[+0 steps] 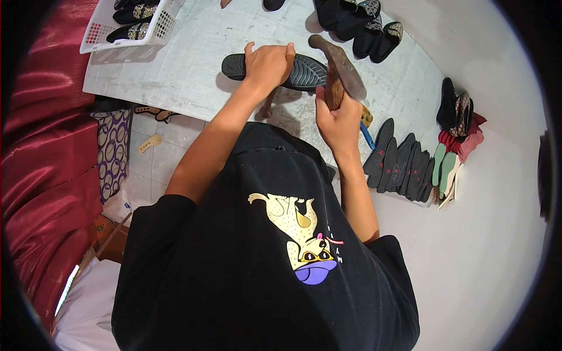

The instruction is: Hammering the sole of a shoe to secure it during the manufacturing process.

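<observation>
My left hand (268, 63) presses down on a black ribbed shoe sole (307, 71) that lies across a wooden stand on the pale table (193, 64). My right hand (338, 120) grips the wooden post (334, 90) of a brown foot-shaped shoe form (339, 64), which stands just right of the sole. The sole's left end (233, 64) sticks out past my left hand.
A white plastic basket (153, 32) with patterned black shoes sits at the table's back left. More black shoes (357, 26) lie at the back. A row of black soles (401, 167) and green insoles (445, 169) leans at the right. Red fabric (47, 146) hangs at the left.
</observation>
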A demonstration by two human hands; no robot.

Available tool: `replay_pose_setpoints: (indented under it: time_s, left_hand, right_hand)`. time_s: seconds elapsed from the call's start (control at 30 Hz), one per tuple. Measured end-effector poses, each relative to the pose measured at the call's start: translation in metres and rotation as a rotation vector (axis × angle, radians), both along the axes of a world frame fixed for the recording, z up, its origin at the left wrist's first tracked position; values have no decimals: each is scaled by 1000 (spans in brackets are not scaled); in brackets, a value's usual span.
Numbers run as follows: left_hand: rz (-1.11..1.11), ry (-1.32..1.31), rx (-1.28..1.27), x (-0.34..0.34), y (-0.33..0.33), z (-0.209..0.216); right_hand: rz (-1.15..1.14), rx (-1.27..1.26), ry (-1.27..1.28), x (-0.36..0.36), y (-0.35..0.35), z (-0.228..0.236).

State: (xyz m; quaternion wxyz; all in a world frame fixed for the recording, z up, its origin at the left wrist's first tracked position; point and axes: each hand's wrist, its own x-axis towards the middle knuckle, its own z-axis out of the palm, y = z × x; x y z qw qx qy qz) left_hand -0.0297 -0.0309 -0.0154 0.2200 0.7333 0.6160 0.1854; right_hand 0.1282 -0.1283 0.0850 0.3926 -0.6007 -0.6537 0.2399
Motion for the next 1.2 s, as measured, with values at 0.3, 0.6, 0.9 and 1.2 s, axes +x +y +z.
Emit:
replay_pose_setpoints:
  time_s: [0.3,0.6,0.9,1.2]
  left_hand:
    - [-2,-3,26,0,-4,-4]
    - [53,-165,201,10,1,-5]
    - [29,-23,264,52,-1,6]
    - [72,-35,266,53,-1,2]
  right_hand:
    - [-36,-459,-89,31,11,-24]
    - [-100,-613,297,55,7,13]
    - [-166,-236,179,50,8,58]
    - [-176,-471,-5,35,1,16]
